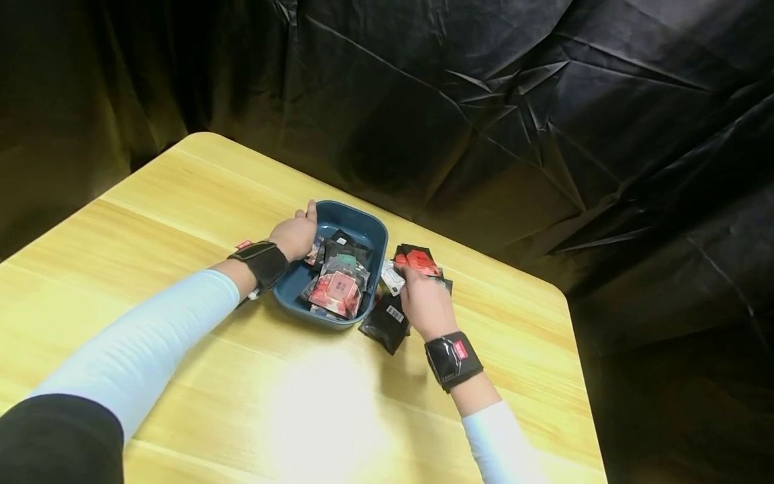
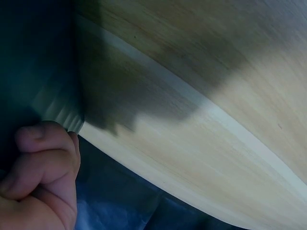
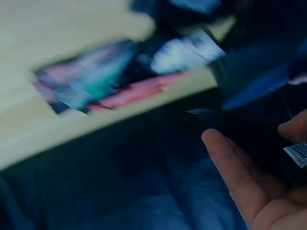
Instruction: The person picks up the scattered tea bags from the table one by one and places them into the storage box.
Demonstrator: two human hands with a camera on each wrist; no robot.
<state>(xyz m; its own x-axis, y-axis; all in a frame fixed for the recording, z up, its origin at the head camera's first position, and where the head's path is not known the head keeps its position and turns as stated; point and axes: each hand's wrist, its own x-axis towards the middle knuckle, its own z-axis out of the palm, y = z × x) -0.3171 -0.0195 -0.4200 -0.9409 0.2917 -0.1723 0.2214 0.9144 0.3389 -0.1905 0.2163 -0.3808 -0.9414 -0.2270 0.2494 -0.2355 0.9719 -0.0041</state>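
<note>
A blue plastic basin (image 1: 379, 242) stands on the table, several small flat packets (image 1: 341, 286) piled inside. My left hand (image 1: 295, 236) grips its left rim; the left wrist view shows the curled fingers (image 2: 45, 165) against the dark wall (image 2: 41, 62). To the right of the basin, my right hand (image 1: 428, 304) is over a loose group of packets. Between its thumb and fingers it pinches a dark packet with a white barcode (image 3: 297, 154). Near that hand lie red-and-black packets (image 1: 418, 261), a white-labelled one (image 1: 393, 277) and a black one with a barcode (image 1: 385, 328).
The wooden table (image 1: 199, 195) has rounded corners, and its far edge runs close behind the basin. Black sheeting (image 1: 471, 121) hangs beyond that edge. In the right wrist view, blurred colourful packets (image 3: 96, 79) lie near the table edge.
</note>
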